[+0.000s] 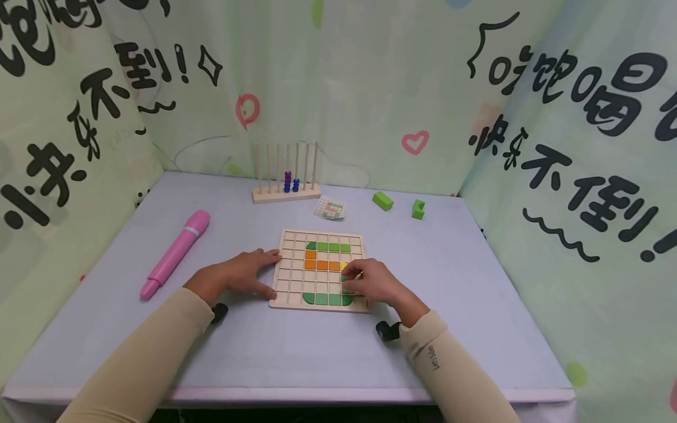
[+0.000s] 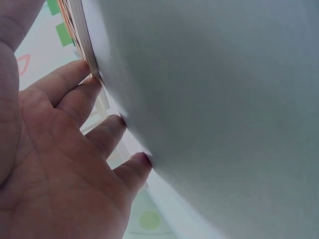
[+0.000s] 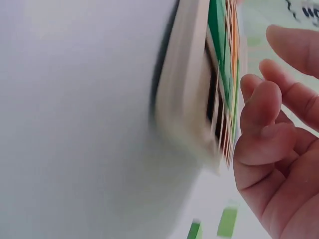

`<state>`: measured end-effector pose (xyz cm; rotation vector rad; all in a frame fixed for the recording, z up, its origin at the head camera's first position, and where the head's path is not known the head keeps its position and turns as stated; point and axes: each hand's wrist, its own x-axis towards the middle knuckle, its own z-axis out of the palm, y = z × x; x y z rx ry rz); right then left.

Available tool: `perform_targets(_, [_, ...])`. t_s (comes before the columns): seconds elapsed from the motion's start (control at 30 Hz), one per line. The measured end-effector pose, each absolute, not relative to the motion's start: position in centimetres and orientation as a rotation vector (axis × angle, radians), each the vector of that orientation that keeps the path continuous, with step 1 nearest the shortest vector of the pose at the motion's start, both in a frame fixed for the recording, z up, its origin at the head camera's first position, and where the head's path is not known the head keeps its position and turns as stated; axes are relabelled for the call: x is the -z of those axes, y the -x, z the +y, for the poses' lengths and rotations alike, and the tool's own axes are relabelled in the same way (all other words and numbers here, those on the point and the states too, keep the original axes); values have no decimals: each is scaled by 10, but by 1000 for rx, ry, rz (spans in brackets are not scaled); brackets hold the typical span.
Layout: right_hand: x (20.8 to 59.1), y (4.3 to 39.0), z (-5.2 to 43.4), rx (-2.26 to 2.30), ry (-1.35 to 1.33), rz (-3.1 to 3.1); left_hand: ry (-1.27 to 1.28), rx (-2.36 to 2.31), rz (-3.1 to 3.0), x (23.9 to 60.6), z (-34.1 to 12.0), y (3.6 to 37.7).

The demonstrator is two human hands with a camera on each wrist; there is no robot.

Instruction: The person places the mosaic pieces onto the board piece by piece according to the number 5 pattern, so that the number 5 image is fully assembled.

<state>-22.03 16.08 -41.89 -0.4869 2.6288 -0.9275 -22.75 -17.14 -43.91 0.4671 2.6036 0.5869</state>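
Note:
A wooden grid board [image 1: 291,276] lies on the table with green, orange and yellow tiles set in its cells. At its left edge rests my left hand [image 1: 245,271], fingers spread and thumb near the lower left corner. In the left wrist view, the fingertips [image 2: 89,69] of that hand touch the board's side and the tabletop. Over the board's right part is my right hand [image 1: 372,281], fingers loosely bent beside a yellow tile [image 1: 344,266]. The right wrist view shows this hand [image 3: 279,134] with nothing between thumb and fingers.
Behind the board lie a patterned card [image 1: 331,208] and two green blocks [image 1: 383,200]. A wooden peg stand [image 1: 285,194] with purple and blue beads stands at the back. A pink stick-shaped object [image 1: 174,255] lies on the left. Printed curtains [image 1: 344,88] surround the table.

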Motion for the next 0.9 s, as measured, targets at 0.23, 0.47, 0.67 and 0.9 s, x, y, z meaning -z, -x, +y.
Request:
perform_targets(0.23, [421, 228, 198, 946, 280, 2653, -466, -588, 2602, 438, -171, 228])
perform_targets(0.47, [424, 234, 228, 820, 170, 2777, -452, -602, 2605, 438, -171, 229])
perform_targets(0.67, [429, 238, 238, 690, 134, 2838, -450, -604, 2607, 438, -172, 229])
perform_targets(0.9, [430, 241, 238, 627, 92, 2832, -455, -609, 2604, 438, -172, 228])
